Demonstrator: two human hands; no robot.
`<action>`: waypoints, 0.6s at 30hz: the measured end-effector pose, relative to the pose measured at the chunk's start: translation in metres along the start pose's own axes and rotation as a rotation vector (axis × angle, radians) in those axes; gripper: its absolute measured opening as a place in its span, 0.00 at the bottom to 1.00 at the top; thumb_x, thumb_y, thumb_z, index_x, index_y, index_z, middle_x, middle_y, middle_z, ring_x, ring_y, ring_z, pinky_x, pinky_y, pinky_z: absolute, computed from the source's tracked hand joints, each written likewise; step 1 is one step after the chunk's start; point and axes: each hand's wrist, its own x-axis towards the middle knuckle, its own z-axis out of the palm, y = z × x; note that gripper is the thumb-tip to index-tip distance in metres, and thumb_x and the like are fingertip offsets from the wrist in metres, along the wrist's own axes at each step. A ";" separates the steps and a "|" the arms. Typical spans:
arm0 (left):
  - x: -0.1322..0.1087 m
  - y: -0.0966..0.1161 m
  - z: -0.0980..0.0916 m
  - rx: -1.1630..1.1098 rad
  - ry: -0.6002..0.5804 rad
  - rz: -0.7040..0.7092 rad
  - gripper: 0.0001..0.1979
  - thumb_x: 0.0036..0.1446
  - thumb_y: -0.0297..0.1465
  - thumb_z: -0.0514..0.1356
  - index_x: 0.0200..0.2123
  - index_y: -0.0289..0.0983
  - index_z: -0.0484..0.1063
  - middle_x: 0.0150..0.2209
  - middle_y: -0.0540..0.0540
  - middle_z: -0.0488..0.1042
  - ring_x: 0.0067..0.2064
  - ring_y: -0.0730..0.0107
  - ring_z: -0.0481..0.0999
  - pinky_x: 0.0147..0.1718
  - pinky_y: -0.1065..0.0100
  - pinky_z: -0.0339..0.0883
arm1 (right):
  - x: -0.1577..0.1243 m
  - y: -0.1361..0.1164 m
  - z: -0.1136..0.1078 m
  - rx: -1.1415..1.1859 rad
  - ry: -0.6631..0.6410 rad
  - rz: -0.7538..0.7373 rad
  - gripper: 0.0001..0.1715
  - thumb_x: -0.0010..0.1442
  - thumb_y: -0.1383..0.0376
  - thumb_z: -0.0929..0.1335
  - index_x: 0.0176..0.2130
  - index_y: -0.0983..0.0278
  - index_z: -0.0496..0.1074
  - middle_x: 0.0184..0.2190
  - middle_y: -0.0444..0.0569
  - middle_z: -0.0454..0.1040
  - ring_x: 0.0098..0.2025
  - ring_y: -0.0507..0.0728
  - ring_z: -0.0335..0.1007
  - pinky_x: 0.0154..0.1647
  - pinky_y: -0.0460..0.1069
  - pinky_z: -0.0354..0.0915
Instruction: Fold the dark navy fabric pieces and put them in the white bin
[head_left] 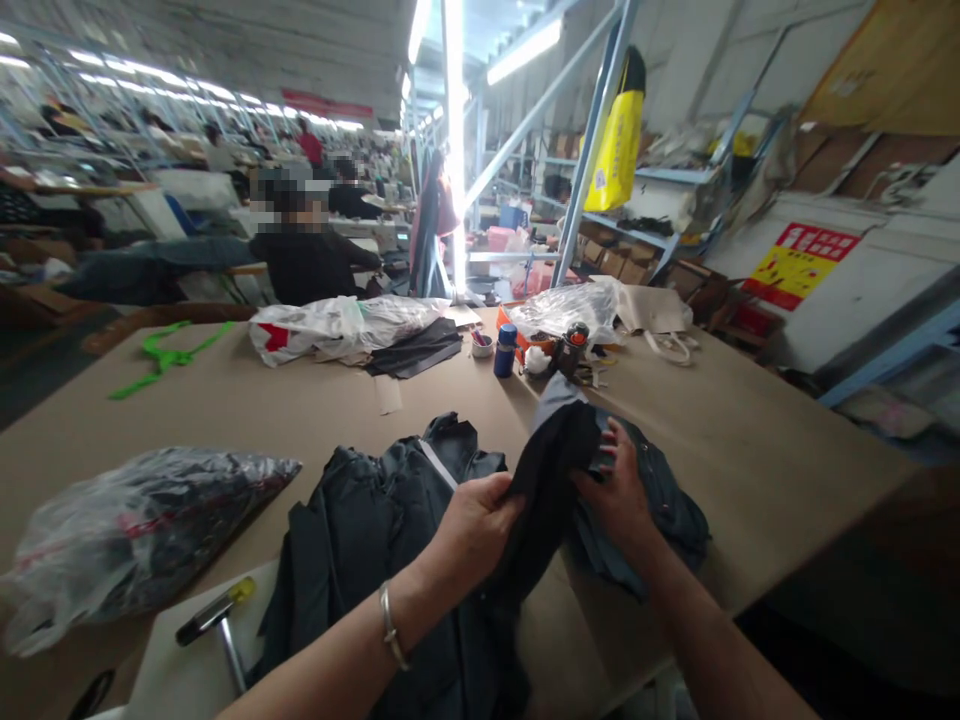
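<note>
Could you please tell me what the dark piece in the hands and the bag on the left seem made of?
The dark piece, held by the left hand and right hand, looks like matte cloth: it folds limply. The bag looks like thin clear plastic: glossy, crinkled.

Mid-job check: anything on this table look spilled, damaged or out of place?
Nothing looks spilled or broken. The left hand and right hand grip the dark cloth above the crumpled dark garments. One oddity: the yellow-tipped tool lies loose on the white board, close to the near edge of the table.
</note>
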 end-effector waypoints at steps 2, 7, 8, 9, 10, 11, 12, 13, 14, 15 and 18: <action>-0.005 -0.006 0.009 -0.095 0.022 -0.028 0.07 0.49 0.32 0.57 0.28 0.34 0.72 0.23 0.51 0.70 0.24 0.75 0.65 0.23 0.74 0.58 | -0.017 0.010 0.022 0.332 -0.131 0.249 0.37 0.49 0.55 0.69 0.55 0.62 0.56 0.45 0.54 0.68 0.44 0.61 0.66 0.42 0.55 0.66; -0.011 -0.024 0.015 -0.115 -0.070 -0.135 0.05 0.46 0.29 0.59 0.27 0.33 0.73 0.20 0.52 0.69 0.22 0.76 0.64 0.21 0.75 0.57 | -0.044 0.001 0.061 0.813 -0.409 0.431 0.20 0.50 0.56 0.70 0.40 0.64 0.69 0.31 0.47 0.74 0.35 0.58 0.70 0.36 0.51 0.66; -0.010 -0.027 0.011 -0.142 -0.088 -0.162 0.05 0.45 0.28 0.60 0.27 0.33 0.73 0.20 0.51 0.70 0.22 0.76 0.65 0.21 0.75 0.58 | -0.045 -0.003 0.064 0.841 -0.436 0.451 0.19 0.50 0.56 0.70 0.40 0.64 0.69 0.30 0.46 0.74 0.33 0.57 0.70 0.34 0.51 0.66; -0.008 -0.029 0.007 -0.183 -0.088 -0.195 0.06 0.43 0.27 0.61 0.28 0.33 0.73 0.22 0.51 0.71 0.23 0.75 0.67 0.22 0.74 0.59 | -0.046 -0.006 0.065 0.847 -0.480 0.459 0.19 0.50 0.56 0.69 0.40 0.64 0.69 0.28 0.45 0.73 0.31 0.57 0.70 0.32 0.50 0.66; -0.006 -0.030 0.002 -0.233 -0.066 -0.231 0.07 0.42 0.27 0.62 0.30 0.33 0.73 0.23 0.50 0.73 0.23 0.74 0.68 0.23 0.74 0.61 | -0.047 -0.008 0.066 0.823 -0.533 0.449 0.19 0.50 0.57 0.69 0.41 0.64 0.69 0.28 0.44 0.73 0.30 0.56 0.69 0.31 0.50 0.65; -0.005 -0.030 -0.003 -0.285 -0.034 -0.270 0.10 0.41 0.27 0.63 0.31 0.33 0.73 0.24 0.49 0.74 0.24 0.73 0.70 0.24 0.73 0.63 | -0.048 -0.009 0.066 0.771 -0.580 0.414 0.18 0.50 0.58 0.70 0.40 0.64 0.70 0.28 0.43 0.73 0.30 0.56 0.69 0.31 0.49 0.65; -0.005 -0.029 -0.007 -0.334 -0.004 -0.309 0.12 0.40 0.27 0.64 0.32 0.33 0.73 0.25 0.48 0.74 0.25 0.72 0.71 0.25 0.72 0.64 | -0.049 -0.009 0.064 0.699 -0.615 0.364 0.18 0.49 0.59 0.70 0.40 0.63 0.70 0.28 0.43 0.73 0.31 0.55 0.68 0.32 0.49 0.65; -0.007 -0.028 -0.011 -0.379 0.018 -0.345 0.13 0.40 0.28 0.65 0.33 0.32 0.73 0.26 0.47 0.75 0.25 0.71 0.72 0.26 0.71 0.65 | -0.049 -0.007 0.062 0.617 -0.631 0.312 0.17 0.49 0.60 0.70 0.39 0.63 0.71 0.28 0.42 0.73 0.31 0.55 0.68 0.33 0.48 0.65; -0.012 -0.025 -0.013 -0.431 0.012 -0.370 0.13 0.40 0.29 0.65 0.34 0.32 0.73 0.27 0.47 0.76 0.26 0.71 0.73 0.28 0.70 0.66 | -0.048 -0.003 0.058 0.532 -0.630 0.267 0.15 0.48 0.60 0.69 0.38 0.63 0.71 0.28 0.42 0.72 0.32 0.55 0.67 0.34 0.48 0.65; -0.020 -0.021 -0.012 -0.498 -0.034 -0.388 0.14 0.40 0.28 0.66 0.34 0.32 0.74 0.28 0.46 0.76 0.27 0.70 0.74 0.29 0.70 0.67 | -0.046 0.002 0.055 0.452 -0.606 0.238 0.15 0.48 0.60 0.69 0.37 0.62 0.71 0.28 0.42 0.72 0.32 0.54 0.67 0.35 0.48 0.64; -0.051 -0.006 -0.002 -0.754 -0.350 -0.441 0.14 0.38 0.24 0.64 0.33 0.33 0.75 0.29 0.43 0.77 0.30 0.66 0.75 0.34 0.66 0.68 | -0.033 0.023 0.043 0.316 -0.462 0.236 0.17 0.47 0.59 0.69 0.38 0.63 0.71 0.27 0.43 0.72 0.32 0.55 0.67 0.36 0.49 0.64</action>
